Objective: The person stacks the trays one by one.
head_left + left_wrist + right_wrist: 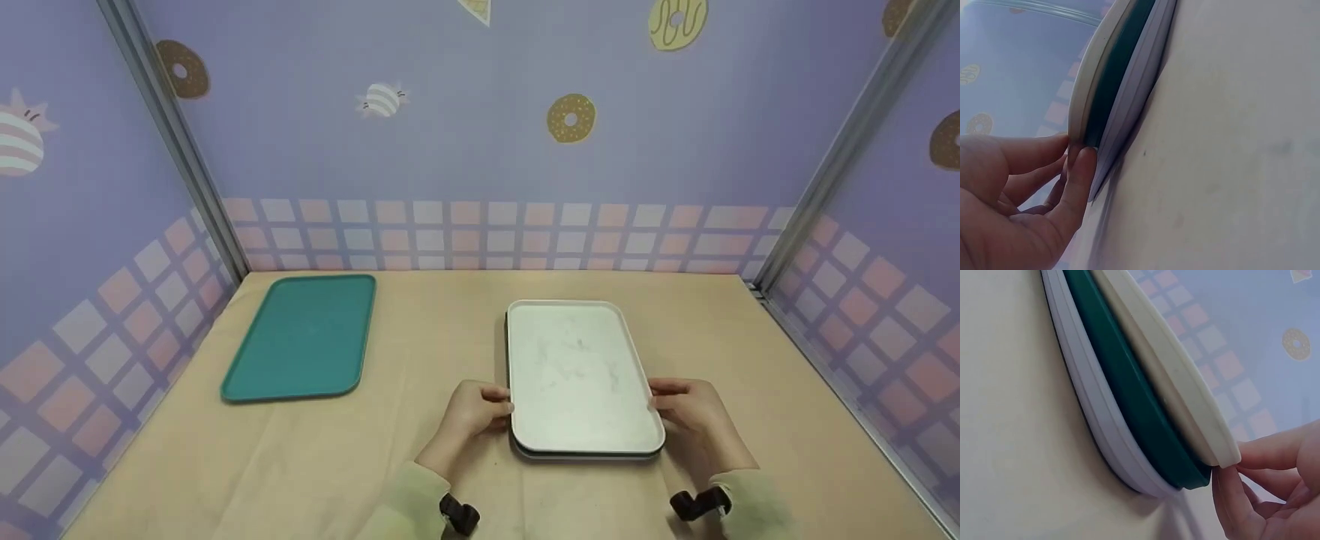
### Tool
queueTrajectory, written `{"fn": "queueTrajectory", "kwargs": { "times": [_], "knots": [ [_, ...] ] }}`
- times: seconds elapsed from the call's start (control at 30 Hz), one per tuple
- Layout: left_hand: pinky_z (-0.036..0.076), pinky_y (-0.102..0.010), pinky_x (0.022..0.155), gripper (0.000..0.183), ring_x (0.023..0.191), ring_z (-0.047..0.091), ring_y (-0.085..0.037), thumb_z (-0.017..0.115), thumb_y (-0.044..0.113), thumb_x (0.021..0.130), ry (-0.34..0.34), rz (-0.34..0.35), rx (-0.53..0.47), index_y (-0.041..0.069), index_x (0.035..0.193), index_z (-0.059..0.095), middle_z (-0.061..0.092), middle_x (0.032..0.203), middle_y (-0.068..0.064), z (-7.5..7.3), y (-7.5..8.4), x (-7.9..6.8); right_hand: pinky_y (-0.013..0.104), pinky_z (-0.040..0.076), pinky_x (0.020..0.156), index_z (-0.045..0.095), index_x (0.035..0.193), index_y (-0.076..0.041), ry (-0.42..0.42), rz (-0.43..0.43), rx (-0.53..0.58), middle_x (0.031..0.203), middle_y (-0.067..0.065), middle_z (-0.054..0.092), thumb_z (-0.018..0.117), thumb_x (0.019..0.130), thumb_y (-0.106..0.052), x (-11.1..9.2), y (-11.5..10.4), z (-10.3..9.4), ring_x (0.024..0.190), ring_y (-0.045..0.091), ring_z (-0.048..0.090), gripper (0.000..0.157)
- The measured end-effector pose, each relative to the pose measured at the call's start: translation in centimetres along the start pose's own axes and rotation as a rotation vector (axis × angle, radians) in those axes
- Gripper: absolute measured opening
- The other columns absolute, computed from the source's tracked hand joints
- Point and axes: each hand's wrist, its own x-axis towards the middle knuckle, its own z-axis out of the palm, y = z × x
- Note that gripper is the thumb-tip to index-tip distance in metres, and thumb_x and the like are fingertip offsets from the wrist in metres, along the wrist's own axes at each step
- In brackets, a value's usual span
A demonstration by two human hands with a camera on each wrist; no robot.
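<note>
A white tray (pixel 574 367) with faint grey smudges tops a stack on the table's right half. Beneath it come a dark green tray (pixel 1129 385) and a pale grey tray (pixel 1092 408), their edges showing in both wrist views. My left hand (pixel 472 411) pinches the white tray's left rim near the front, its thumb tip beside the green edge in the left wrist view. On the opposite side, my right hand (pixel 690 405) pinches the white tray's right rim between thumb and fingers. In the right wrist view, the white tray sits slightly offset from the green one.
A teal tray (pixel 307 337) lies flat at the table's left. The cloth-covered table (pixel 442 330) is bounded by patterned walls at the back and sides, with metal posts (pixel 169 127) at the corners. Black straps (pixel 459 514) circle both wrists.
</note>
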Motion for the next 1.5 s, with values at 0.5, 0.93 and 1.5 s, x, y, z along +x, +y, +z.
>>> {"fn": "queueTrajectory", "kwargs": {
  "times": [0.5,0.93,1.5],
  "knots": [
    [0.064,-0.031,0.069,0.021,0.072,0.065,-0.011,0.074,-0.008,0.084,0.017,0.033,0.045,-0.008,0.106,0.075,0.070,0.087,-0.008,0.23,0.01,0.05,0.019,0.057,0.069,0.056,0.135,0.017,0.006,-0.060,-0.052,0.105,0.011,0.071,0.067,0.088,0.010,0.44,0.21,0.19,0.083,0.009,0.065,0.048],
    [0.065,-0.036,0.077,0.028,0.085,0.074,-0.022,0.073,-0.007,0.088,-0.034,-0.018,0.004,-0.011,0.115,0.070,0.073,0.106,-0.020,0.01,-0.18,0.29,0.026,0.060,0.077,0.047,0.146,0.010,-0.073,0.045,0.049,0.129,0.020,0.065,0.069,0.093,0.000,0.23,0.30,0.10,0.091,0.013,0.070,0.058],
    [0.065,-0.038,0.079,0.028,0.090,0.075,-0.025,0.073,-0.007,0.088,-0.036,-0.019,0.005,-0.011,0.115,0.070,0.073,0.108,-0.021,0.02,-0.35,0.30,0.029,0.060,0.081,0.047,0.148,0.008,-0.094,0.064,0.049,0.133,0.022,0.064,0.068,0.094,-0.001,0.56,0.71,-0.30,0.093,0.014,0.070,0.059]
  ]
}}
